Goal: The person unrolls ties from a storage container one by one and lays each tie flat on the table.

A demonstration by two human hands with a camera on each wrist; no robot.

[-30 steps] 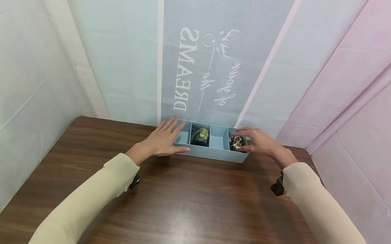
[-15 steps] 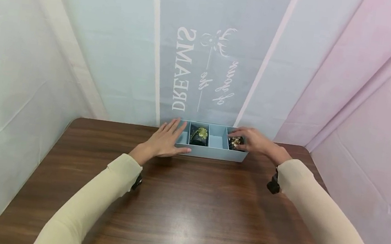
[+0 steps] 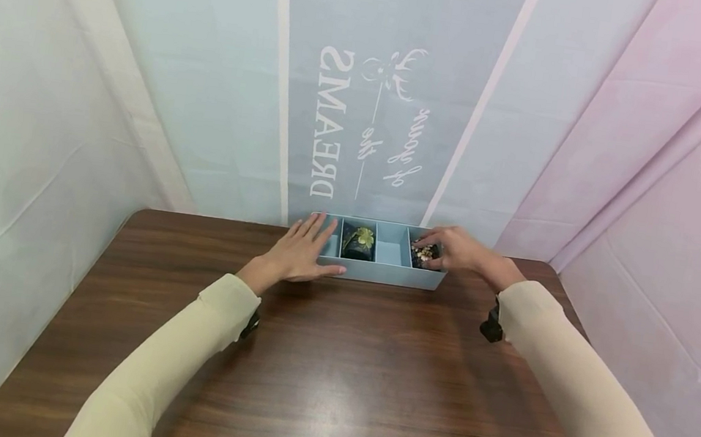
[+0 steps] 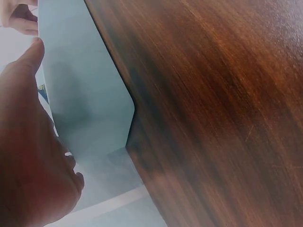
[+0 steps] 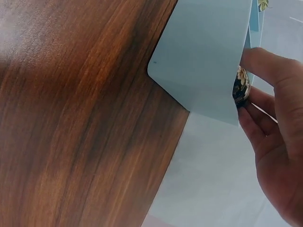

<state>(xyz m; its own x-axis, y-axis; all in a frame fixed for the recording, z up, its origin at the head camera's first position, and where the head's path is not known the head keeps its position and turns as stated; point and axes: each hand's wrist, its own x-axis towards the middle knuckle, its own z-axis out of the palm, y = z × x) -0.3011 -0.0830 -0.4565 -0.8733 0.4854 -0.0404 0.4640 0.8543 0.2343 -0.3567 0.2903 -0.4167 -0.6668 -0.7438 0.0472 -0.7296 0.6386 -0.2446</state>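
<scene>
A long light-blue box (image 3: 376, 274) with several compartments stands at the far side of the table. My left hand (image 3: 296, 247) rests on its left end, fingers spread and straight, thumb along the front wall. In the rightmost compartment sits a dark rounded thing with cream and gold flowers (image 3: 423, 255), which shows just past the rim in the right wrist view. My right hand (image 3: 461, 251) reaches over the right end and holds that thing between curled fingers and thumb. A dark roll with a yellow-green flower (image 3: 358, 243) lies in another compartment.
The brown wooden table (image 3: 330, 371) spreads in front of the box. A pale cloth backdrop (image 3: 394, 136) with mirrored lettering hangs right behind the box. Light cloth walls (image 3: 673, 239) flank both sides.
My right fingers have drawn in closer round the flowered thing in the right compartment. The left hand stays on the box's left end, and the box stays in place.
</scene>
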